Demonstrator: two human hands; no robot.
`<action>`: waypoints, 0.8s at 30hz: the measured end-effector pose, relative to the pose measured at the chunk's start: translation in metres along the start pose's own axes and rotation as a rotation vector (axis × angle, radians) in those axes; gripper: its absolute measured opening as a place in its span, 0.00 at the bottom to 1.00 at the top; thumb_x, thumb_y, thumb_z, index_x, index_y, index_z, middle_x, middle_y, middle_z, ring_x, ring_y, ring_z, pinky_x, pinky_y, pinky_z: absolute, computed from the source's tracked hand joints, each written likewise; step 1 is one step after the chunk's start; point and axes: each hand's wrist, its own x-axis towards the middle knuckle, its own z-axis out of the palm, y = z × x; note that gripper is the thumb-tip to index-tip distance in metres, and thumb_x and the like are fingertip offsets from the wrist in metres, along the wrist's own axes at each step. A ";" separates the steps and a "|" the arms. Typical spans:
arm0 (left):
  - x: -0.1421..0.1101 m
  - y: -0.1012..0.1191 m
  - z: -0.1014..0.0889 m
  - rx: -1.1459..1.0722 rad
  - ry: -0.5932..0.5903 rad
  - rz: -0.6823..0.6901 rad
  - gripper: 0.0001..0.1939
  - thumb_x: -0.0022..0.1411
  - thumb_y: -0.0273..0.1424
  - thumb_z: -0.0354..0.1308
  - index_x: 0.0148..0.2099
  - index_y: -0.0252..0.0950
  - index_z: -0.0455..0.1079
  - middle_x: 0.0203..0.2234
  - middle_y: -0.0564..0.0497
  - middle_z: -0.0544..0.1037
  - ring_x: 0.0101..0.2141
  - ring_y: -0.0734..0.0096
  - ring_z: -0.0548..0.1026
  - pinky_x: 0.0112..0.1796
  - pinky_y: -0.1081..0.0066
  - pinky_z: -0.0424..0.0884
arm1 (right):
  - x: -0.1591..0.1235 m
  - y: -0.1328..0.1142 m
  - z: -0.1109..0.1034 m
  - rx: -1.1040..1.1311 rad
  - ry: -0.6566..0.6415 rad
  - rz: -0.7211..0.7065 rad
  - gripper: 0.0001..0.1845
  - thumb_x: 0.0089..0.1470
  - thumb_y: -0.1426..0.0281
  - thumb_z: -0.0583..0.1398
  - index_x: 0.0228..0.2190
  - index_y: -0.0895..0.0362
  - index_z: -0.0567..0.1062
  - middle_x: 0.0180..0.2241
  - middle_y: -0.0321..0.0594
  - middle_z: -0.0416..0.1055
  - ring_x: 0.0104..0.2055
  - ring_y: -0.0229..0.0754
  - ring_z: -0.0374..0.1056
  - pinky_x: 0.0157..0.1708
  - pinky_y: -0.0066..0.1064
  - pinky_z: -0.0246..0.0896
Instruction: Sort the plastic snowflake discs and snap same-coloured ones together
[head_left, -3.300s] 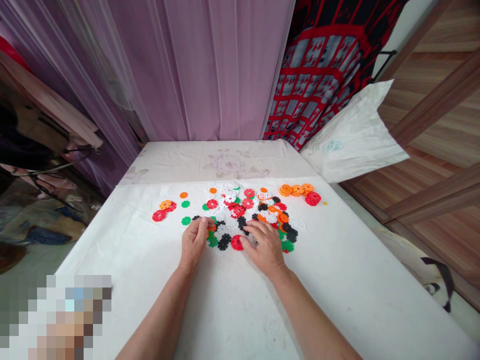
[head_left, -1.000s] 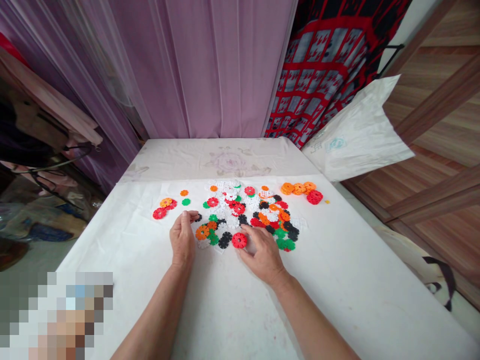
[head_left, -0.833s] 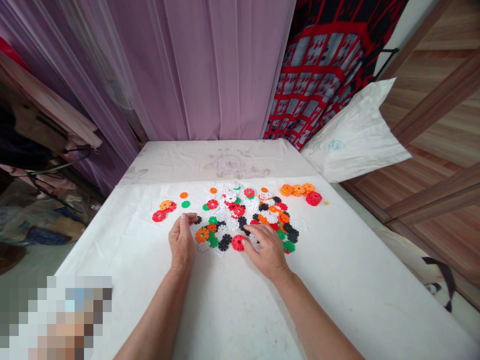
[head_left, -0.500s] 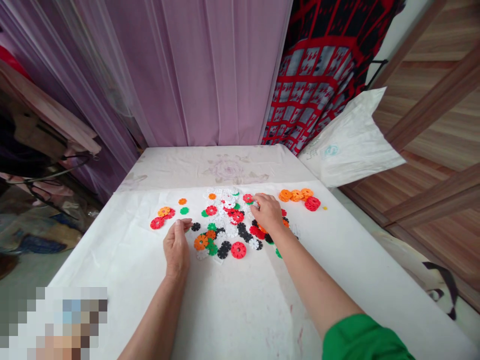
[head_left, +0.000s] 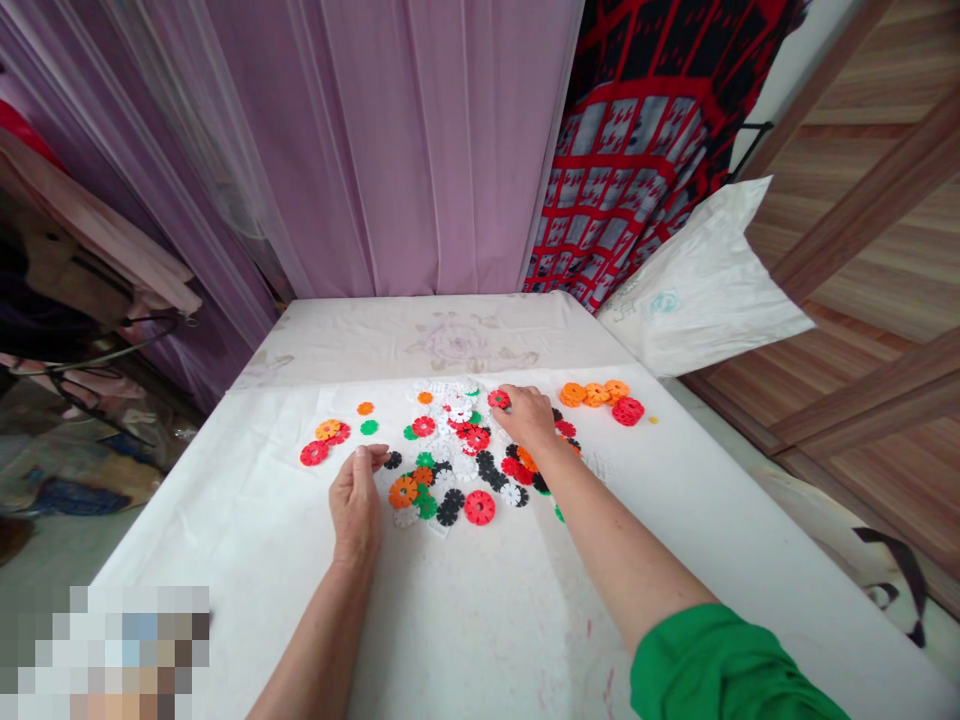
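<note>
Flat notched plastic discs in red, orange, green, black and white lie in a loose, overlapping spread across the white table. At the far right of this spread, my right hand (head_left: 529, 418) has its fingertips closed on the edge of a red notched disc (head_left: 499, 399). My left hand (head_left: 357, 495) rests on its side at the left of the spread, thumb up and fingers stretched to the right. Just past those fingertips lies a black disc (head_left: 393, 459); I see nothing held there. A large red disc (head_left: 479, 508) lies at the near edge.
Orange discs (head_left: 595, 394) and stacked red discs (head_left: 628, 411) sit apart on the right. Red and orange discs (head_left: 315, 453) form a small group on the left. A white bag (head_left: 705, 290) stands beyond the table's right edge; a purple curtain (head_left: 427, 150) hangs behind.
My right hand has shifted slightly left and its fingertips have come onto the red disc. My left hand stays almost in place. The whole view has dipped a little.
</note>
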 end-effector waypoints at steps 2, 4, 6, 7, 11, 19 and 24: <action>0.000 0.000 0.000 -0.005 -0.001 -0.002 0.23 0.62 0.49 0.51 0.34 0.35 0.75 0.31 0.48 0.80 0.35 0.66 0.76 0.43 0.64 0.72 | 0.000 0.000 0.000 0.008 0.014 0.018 0.16 0.56 0.63 0.58 0.45 0.53 0.75 0.43 0.44 0.77 0.49 0.50 0.66 0.46 0.36 0.55; 0.000 0.000 0.000 -0.011 -0.006 -0.001 0.23 0.62 0.49 0.51 0.34 0.35 0.75 0.31 0.48 0.80 0.35 0.66 0.76 0.42 0.64 0.72 | -0.001 0.000 -0.001 0.020 0.034 0.038 0.16 0.54 0.63 0.60 0.44 0.54 0.75 0.42 0.45 0.77 0.48 0.50 0.67 0.46 0.36 0.55; 0.000 0.000 0.000 -0.008 -0.008 0.003 0.23 0.62 0.50 0.51 0.34 0.35 0.75 0.31 0.48 0.80 0.35 0.66 0.77 0.42 0.64 0.72 | -0.003 0.001 -0.002 0.032 0.072 0.024 0.15 0.55 0.63 0.60 0.43 0.54 0.76 0.41 0.45 0.77 0.48 0.50 0.67 0.46 0.36 0.55; 0.001 0.000 0.000 -0.003 -0.011 0.005 0.23 0.62 0.50 0.51 0.34 0.35 0.75 0.31 0.47 0.80 0.35 0.66 0.77 0.42 0.64 0.72 | -0.006 0.001 -0.002 0.039 0.096 0.004 0.13 0.55 0.64 0.59 0.42 0.54 0.76 0.40 0.44 0.77 0.47 0.49 0.67 0.46 0.36 0.55; 0.001 -0.001 0.000 0.018 -0.027 0.016 0.24 0.62 0.50 0.50 0.34 0.35 0.75 0.31 0.47 0.80 0.35 0.65 0.77 0.42 0.64 0.73 | -0.020 0.005 0.002 0.063 0.125 -0.069 0.13 0.58 0.69 0.56 0.42 0.53 0.77 0.41 0.42 0.78 0.46 0.47 0.68 0.44 0.35 0.55; 0.001 -0.002 0.000 0.021 -0.031 0.025 0.24 0.62 0.51 0.50 0.34 0.36 0.75 0.31 0.47 0.80 0.34 0.65 0.77 0.41 0.64 0.73 | -0.033 0.005 -0.005 0.041 0.102 -0.091 0.14 0.59 0.64 0.57 0.45 0.51 0.77 0.46 0.42 0.76 0.49 0.47 0.66 0.46 0.34 0.56; 0.001 -0.002 0.001 0.028 -0.027 0.030 0.25 0.62 0.51 0.50 0.34 0.35 0.75 0.31 0.47 0.80 0.34 0.65 0.77 0.41 0.64 0.73 | -0.031 -0.006 -0.014 -0.026 -0.013 -0.068 0.16 0.57 0.63 0.58 0.46 0.53 0.75 0.45 0.44 0.77 0.49 0.49 0.66 0.45 0.35 0.55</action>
